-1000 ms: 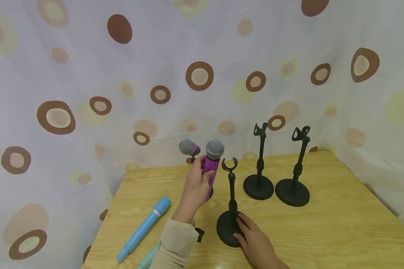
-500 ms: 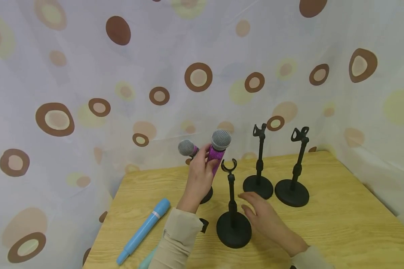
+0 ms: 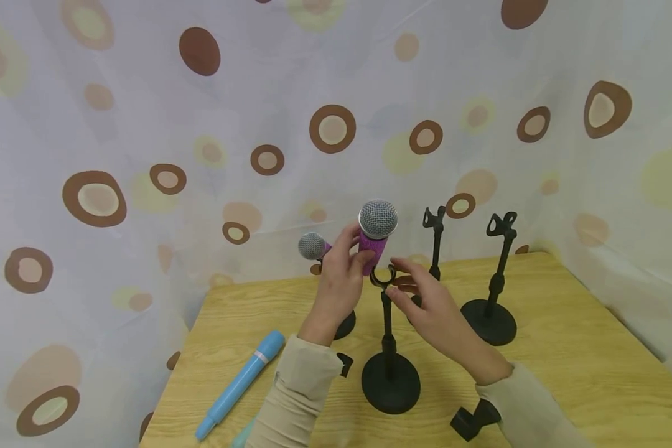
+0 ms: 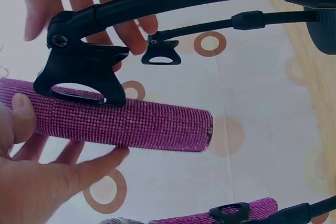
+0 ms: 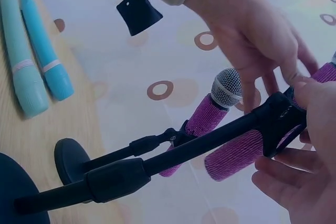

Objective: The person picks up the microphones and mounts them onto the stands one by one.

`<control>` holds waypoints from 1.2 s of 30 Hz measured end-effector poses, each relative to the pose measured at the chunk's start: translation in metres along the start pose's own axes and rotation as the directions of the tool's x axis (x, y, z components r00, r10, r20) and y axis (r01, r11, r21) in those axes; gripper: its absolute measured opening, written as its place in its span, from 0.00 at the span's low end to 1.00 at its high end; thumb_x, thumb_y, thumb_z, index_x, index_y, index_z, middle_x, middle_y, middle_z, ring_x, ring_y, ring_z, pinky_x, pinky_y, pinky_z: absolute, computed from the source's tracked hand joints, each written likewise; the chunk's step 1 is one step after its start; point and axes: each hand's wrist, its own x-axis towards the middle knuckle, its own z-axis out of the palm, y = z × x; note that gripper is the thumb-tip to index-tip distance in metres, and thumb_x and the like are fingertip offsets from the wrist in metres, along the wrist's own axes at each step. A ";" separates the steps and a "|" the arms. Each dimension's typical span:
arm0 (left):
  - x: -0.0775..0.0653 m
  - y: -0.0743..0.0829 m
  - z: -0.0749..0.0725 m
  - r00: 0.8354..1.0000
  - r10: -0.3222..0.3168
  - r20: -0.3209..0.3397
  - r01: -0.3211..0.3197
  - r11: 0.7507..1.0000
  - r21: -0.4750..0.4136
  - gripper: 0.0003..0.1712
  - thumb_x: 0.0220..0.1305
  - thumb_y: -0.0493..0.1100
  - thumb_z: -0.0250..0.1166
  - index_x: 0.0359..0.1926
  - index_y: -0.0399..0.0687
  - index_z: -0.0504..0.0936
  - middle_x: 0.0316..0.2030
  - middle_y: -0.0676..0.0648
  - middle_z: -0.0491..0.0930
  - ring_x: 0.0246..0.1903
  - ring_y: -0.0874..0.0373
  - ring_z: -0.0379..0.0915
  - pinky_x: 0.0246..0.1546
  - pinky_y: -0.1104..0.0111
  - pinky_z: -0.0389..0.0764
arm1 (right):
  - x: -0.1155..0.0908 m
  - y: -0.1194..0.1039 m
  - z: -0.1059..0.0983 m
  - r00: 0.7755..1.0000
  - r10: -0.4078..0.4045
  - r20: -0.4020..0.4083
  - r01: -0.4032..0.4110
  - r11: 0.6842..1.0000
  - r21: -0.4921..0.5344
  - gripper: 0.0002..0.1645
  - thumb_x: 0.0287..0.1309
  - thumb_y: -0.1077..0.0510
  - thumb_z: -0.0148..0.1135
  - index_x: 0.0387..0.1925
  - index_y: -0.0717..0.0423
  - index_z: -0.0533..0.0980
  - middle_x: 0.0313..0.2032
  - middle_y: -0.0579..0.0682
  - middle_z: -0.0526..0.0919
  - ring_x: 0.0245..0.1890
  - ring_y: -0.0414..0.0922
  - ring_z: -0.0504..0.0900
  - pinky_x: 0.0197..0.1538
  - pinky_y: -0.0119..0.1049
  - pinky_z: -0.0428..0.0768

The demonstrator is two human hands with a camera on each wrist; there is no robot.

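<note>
My left hand [image 3: 338, 283] grips a purple glittery microphone [image 3: 378, 223] by its handle, silver mesh head up and tilted. Its lower handle is right at the U-shaped clip [image 4: 79, 69] of the nearest black stand [image 3: 391, 384], overlapping the clip in the left wrist view. On the other side, my right hand [image 3: 434, 311] has its thumb and loosely bent fingers around the clip, fingertips close beside it. Behind my left hand, a second purple microphone [image 5: 202, 116] rests in the clip of another stand [image 5: 72, 161].
Two more black stands [image 3: 489, 322] with bare clips stand at the back right, one partly behind my right hand. A blue stick-shaped microphone [image 3: 241, 382] and a pale teal one [image 5: 23, 72] lie at left on the wooden table [image 3: 571, 348]. A spotted curtain [image 3: 291, 74] surrounds it.
My right hand has left the stand's base and risen to its clip. My left hand has moved the microphone up and right, over to that clip.
</note>
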 end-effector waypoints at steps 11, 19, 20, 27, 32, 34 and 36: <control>-0.001 0.000 0.000 0.951 0.288 0.108 -0.296 0.953 0.064 0.25 0.67 0.32 0.59 0.64 0.38 0.68 0.59 0.40 0.76 0.62 0.51 0.73 0.65 0.65 0.73 | 0.010 0.001 -0.003 0.999 -0.027 -0.017 0.026 0.999 -0.032 0.25 0.70 0.56 0.58 0.63 0.57 0.65 0.59 0.57 0.78 0.51 0.52 0.82 0.52 0.49 0.83; -0.001 -0.007 -0.009 0.938 0.271 0.215 -0.293 0.953 0.077 0.30 0.69 0.30 0.59 0.69 0.40 0.63 0.62 0.41 0.72 0.64 0.50 0.69 0.68 0.62 0.70 | 0.016 -0.001 -0.007 0.999 0.028 0.025 -0.028 1.000 -0.009 0.24 0.68 0.58 0.60 0.61 0.58 0.65 0.55 0.57 0.78 0.51 0.51 0.82 0.53 0.47 0.84; -0.002 -0.007 -0.011 0.936 0.266 0.230 -0.292 0.953 0.087 0.31 0.67 0.29 0.60 0.69 0.40 0.64 0.62 0.41 0.72 0.64 0.50 0.69 0.69 0.61 0.70 | 0.017 -0.001 -0.007 0.999 0.029 0.031 -0.029 1.000 -0.006 0.25 0.67 0.59 0.60 0.61 0.58 0.64 0.55 0.58 0.78 0.51 0.51 0.82 0.54 0.47 0.83; -0.002 -0.003 -0.016 0.919 0.172 0.355 -0.244 0.954 0.172 0.43 0.53 0.21 0.60 0.70 0.40 0.58 0.62 0.42 0.68 0.57 0.53 0.69 0.62 0.60 0.74 | 0.019 0.001 -0.010 0.997 0.045 0.067 -0.043 0.999 -0.019 0.27 0.68 0.58 0.59 0.64 0.57 0.63 0.53 0.57 0.78 0.49 0.50 0.82 0.52 0.43 0.84; 0.002 -0.004 -0.013 0.889 0.217 0.402 -0.333 0.911 0.243 0.47 0.52 0.23 0.69 0.69 0.39 0.55 0.62 0.40 0.64 0.60 0.51 0.65 0.65 0.61 0.71 | 0.021 0.000 -0.011 0.994 0.071 0.085 -0.071 0.997 -0.008 0.28 0.68 0.58 0.60 0.65 0.58 0.61 0.49 0.57 0.78 0.43 0.48 0.81 0.45 0.33 0.83; 0.003 -0.003 -0.011 0.883 0.231 0.408 -0.361 0.890 0.277 0.49 0.50 0.24 0.71 0.68 0.40 0.54 0.62 0.40 0.63 0.61 0.50 0.63 0.67 0.60 0.69 | 0.021 -0.001 -0.012 0.993 0.083 0.090 -0.083 0.997 0.000 0.28 0.68 0.59 0.60 0.64 0.58 0.61 0.48 0.58 0.78 0.40 0.48 0.81 0.44 0.32 0.83; 0.003 -0.002 -0.011 0.884 0.231 0.407 -0.375 0.871 0.318 0.49 0.49 0.24 0.72 0.67 0.40 0.54 0.62 0.39 0.64 0.61 0.49 0.63 0.67 0.60 0.69 | 0.021 -0.001 -0.012 0.992 0.088 0.095 -0.090 0.996 0.009 0.28 0.68 0.59 0.60 0.64 0.58 0.61 0.48 0.59 0.78 0.40 0.48 0.82 0.44 0.34 0.84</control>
